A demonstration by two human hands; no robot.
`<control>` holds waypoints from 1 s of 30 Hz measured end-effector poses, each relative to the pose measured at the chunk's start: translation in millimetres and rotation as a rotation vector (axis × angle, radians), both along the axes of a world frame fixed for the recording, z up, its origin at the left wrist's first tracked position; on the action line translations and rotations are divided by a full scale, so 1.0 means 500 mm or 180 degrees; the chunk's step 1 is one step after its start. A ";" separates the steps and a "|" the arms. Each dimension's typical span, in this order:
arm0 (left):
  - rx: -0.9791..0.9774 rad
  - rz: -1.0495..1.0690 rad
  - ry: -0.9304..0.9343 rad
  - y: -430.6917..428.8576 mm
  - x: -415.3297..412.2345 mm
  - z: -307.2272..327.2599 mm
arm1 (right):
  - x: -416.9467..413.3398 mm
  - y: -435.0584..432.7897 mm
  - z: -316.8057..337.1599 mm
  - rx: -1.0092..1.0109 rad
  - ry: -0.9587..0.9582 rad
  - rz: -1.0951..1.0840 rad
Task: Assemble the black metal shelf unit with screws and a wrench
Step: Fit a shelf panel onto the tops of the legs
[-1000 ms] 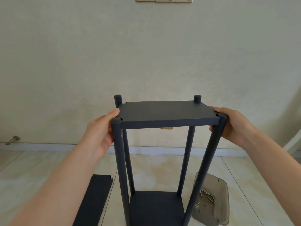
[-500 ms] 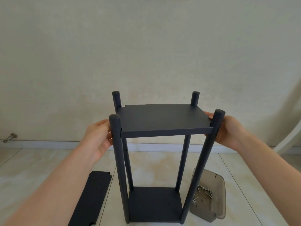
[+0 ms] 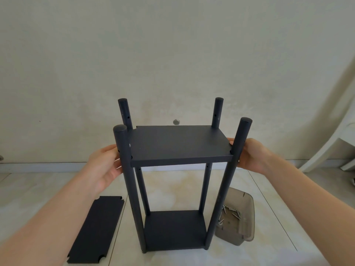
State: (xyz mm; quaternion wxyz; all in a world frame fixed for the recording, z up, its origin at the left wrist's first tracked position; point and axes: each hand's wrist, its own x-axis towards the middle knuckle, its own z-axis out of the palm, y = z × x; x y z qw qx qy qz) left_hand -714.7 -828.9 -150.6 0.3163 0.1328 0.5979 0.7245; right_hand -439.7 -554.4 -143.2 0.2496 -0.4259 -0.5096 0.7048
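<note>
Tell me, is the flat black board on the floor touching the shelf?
Apart. The head view shows a strip of pale floor between the loose board and the shelf's front left leg.

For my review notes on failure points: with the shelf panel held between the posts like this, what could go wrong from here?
1. The shelf panel is held only by the left hand and right hand. No screw shows at its near corners, so freeing a hand may let it tilt or drop.
2. The screws lie low in the bin beside the right front post, so fetching one probably means letting go.
</note>
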 end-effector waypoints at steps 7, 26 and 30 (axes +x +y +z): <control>-0.0125 -0.0024 0.0175 -0.003 0.000 -0.029 | 0.005 -0.007 -0.040 -0.0057 -0.0334 0.0089; -0.0330 0.0426 -0.0466 0.031 0.009 -0.046 | -0.013 -0.030 -0.062 -0.0169 -0.0488 0.0381; -0.0427 0.0582 -0.0402 0.033 0.020 -0.052 | -0.022 -0.046 -0.059 -0.0338 -0.0359 0.0188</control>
